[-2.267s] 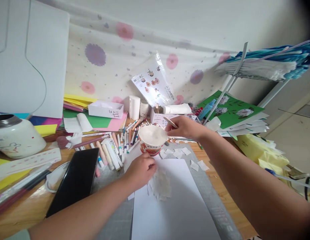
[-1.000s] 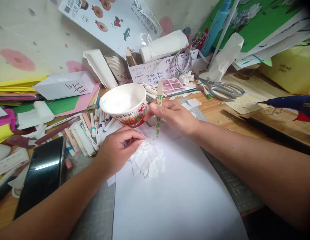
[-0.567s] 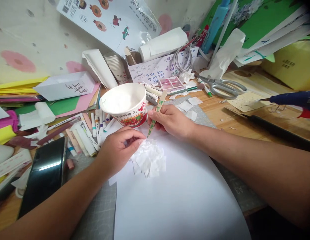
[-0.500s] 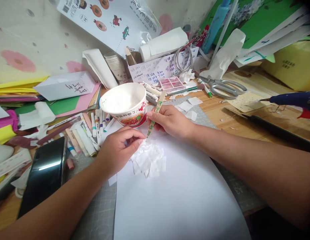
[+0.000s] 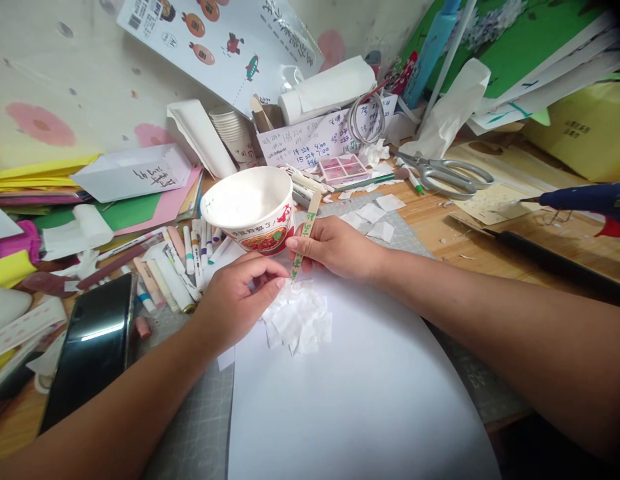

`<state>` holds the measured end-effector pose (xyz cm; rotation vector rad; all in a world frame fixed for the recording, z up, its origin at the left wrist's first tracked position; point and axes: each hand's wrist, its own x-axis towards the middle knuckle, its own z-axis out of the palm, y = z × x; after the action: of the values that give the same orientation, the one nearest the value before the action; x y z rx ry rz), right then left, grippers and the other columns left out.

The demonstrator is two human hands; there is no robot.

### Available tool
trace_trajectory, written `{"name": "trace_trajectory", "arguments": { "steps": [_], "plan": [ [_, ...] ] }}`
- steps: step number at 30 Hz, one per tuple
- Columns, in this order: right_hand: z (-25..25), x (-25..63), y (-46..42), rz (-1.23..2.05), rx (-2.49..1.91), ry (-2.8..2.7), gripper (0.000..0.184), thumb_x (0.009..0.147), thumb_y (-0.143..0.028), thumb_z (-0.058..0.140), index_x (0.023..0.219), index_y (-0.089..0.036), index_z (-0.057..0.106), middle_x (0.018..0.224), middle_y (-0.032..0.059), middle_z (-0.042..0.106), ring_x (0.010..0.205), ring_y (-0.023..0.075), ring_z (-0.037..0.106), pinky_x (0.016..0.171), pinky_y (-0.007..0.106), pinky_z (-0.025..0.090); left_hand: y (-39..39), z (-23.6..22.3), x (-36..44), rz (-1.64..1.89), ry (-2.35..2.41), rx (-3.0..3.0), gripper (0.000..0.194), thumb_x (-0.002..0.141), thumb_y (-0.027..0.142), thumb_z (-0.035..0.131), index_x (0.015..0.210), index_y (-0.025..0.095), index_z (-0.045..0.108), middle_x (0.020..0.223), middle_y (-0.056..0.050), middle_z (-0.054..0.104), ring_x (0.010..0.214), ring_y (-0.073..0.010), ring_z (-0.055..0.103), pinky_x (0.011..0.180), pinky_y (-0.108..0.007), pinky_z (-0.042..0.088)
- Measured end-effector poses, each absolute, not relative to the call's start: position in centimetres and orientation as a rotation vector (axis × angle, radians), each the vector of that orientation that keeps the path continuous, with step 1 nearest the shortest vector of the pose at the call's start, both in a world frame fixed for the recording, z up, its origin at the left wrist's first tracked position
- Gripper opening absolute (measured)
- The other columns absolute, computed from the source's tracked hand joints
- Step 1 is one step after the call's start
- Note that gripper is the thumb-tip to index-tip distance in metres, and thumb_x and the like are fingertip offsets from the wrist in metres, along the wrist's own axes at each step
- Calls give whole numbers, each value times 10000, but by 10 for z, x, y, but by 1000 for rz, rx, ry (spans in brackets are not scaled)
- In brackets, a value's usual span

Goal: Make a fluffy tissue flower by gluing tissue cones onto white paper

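My right hand (image 5: 337, 247) grips a flat wooden stick (image 5: 309, 223) marked in green, holding it upright at a slant. The stick's lower tip meets a pile of white paper scraps (image 5: 300, 320), overlapping one another. Thumb and forefinger of my left hand (image 5: 245, 293) are pinched together at the pile's upper left edge, close to that tip; what lies between them is too small to make out. Under the scraps lies a large white sheet (image 5: 340, 407). Just behind both hands stands a white paper bowl (image 5: 260, 230) with a printed food picture.
Left of the bowl lie several markers (image 5: 190, 250) and a dark phone or tablet (image 5: 93, 347). Scissors (image 5: 447, 175), a blue glue gun (image 5: 585, 198) and loose scraps (image 5: 370, 213) are on the right. A paper roll (image 5: 330, 90) lies at the back.
My right hand has shifted slightly left and down, and the stick has become steeper. My left hand stays almost where it was, fingers still pinched.
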<state>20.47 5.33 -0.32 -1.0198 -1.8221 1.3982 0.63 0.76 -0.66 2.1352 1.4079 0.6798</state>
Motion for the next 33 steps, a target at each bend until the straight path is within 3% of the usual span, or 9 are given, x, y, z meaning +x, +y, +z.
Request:
{"name": "trace_trajectory", "arguments": {
  "steps": [7,12,18,27,33],
  "plan": [
    [-8,211,55,1470,-941,-1516,354,872,-396,585,620,-147,588,411,-48,472,397,75,377,438,225,287,8,-7,6,662,1405,2136,171,870,332,558,826,209,669,825,-11,628,785,-170,604,687,-282,475],
    [-5,215,51,1527,-872,-1677,380,810,-474,664,640,-138,610,443,-40,514,422,80,429,459,223,338,8,-7,4,740,1367,2146,159,856,315,579,937,223,682,986,-29,624,867,-176,606,739,-290,506],
    [-8,213,52,1461,-835,-1735,432,812,-558,654,677,-149,611,487,-39,544,452,86,449,480,226,361,5,-3,5,731,1238,2346,131,831,257,610,935,237,686,1058,-37,574,1050,-204,583,973,-343,462],
    [-9,211,54,1432,-802,-1695,463,807,-592,648,672,-152,605,509,-40,543,465,83,450,466,223,342,4,-4,10,814,1290,2505,22,811,217,640,825,200,642,953,-28,559,925,-180,582,865,-316,464],
    [-9,211,54,1442,-784,-1681,469,794,-601,656,672,-152,600,508,-35,539,456,84,446,463,224,344,5,-7,11,821,1390,2367,97,830,211,579,744,211,623,892,-12,582,887,-159,593,741,-254,473]
  ]
}}
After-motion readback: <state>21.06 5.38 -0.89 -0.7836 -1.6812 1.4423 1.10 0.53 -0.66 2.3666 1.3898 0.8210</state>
